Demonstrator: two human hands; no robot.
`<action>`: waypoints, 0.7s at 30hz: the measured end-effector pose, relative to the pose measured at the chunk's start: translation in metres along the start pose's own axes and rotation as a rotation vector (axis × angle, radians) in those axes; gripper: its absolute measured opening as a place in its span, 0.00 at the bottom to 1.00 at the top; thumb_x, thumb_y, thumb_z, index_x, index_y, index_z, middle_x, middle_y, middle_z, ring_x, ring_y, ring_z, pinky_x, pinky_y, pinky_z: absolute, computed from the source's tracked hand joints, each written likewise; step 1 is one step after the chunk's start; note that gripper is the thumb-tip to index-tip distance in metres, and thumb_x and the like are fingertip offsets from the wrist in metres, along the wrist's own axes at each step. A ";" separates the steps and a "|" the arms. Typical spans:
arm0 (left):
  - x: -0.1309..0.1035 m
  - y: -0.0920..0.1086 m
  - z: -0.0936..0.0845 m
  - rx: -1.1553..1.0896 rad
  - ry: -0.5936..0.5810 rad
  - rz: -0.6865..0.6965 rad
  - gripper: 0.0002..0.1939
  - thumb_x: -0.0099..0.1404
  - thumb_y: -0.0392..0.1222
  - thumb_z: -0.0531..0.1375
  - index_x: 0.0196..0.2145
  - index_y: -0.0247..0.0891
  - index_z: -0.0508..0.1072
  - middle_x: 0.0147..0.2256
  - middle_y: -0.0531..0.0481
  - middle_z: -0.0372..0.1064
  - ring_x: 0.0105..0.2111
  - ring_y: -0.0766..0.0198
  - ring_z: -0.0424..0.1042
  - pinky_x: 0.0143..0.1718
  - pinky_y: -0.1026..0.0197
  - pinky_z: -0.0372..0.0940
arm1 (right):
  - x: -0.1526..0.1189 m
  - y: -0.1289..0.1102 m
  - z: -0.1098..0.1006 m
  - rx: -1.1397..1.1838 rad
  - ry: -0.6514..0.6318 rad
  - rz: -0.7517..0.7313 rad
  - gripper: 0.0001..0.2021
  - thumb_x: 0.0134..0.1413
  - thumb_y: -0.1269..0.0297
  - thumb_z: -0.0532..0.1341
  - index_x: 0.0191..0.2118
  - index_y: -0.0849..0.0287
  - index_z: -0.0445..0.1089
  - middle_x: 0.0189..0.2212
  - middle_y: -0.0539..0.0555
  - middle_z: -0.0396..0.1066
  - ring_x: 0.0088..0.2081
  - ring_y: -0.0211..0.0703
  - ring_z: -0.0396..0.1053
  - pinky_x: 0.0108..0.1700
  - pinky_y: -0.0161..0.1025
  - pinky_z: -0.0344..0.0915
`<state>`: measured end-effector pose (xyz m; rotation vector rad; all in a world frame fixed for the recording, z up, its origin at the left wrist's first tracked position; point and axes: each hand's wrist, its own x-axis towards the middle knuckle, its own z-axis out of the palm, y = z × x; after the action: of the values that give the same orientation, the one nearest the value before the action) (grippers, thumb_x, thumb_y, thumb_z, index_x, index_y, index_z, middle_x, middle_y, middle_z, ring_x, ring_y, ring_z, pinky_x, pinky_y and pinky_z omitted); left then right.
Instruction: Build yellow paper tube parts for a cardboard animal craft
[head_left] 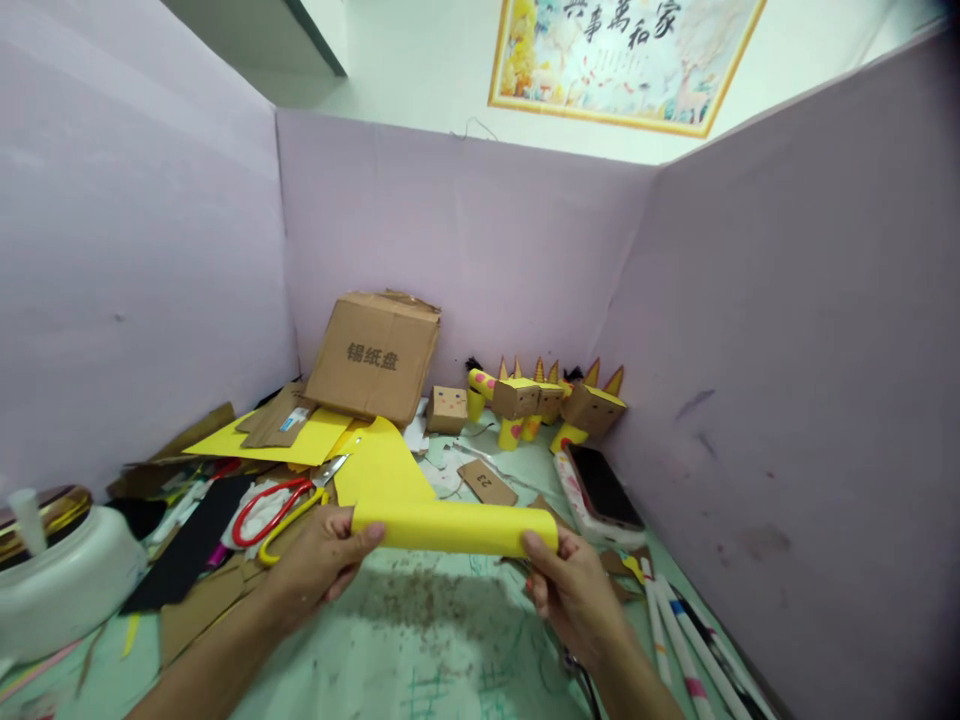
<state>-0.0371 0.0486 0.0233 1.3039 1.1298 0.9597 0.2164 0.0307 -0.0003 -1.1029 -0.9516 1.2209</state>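
Both hands (324, 560) grip a smooth, plain bright-yellow paper roll (454, 528), long and slim, by its two ends

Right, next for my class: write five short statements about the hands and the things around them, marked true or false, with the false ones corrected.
1. The left hand and right hand both hold the yellow paper. True.
2. The scissors are in the right hand. False: they lie among the clutter on the left.
3. The phone lies near the right-hand panel. True.
4. The eared cardboard figures stand left of the large cardboard box. False: they stand to its right.
5. The framed picture shows above the back panel. True.
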 end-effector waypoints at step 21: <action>-0.001 -0.004 0.002 -0.209 0.123 -0.032 0.19 0.45 0.54 0.64 0.20 0.36 0.65 0.09 0.64 0.47 0.09 0.78 0.39 0.12 0.68 0.34 | -0.001 0.011 0.002 -0.156 0.028 -0.117 0.15 0.40 0.55 0.66 0.27 0.64 0.69 0.06 0.41 0.53 0.07 0.26 0.45 0.11 0.27 0.41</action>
<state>-0.0352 0.0472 0.0190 1.0680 1.1081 1.1154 0.2121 0.0299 -0.0110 -1.1666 -1.0893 1.0476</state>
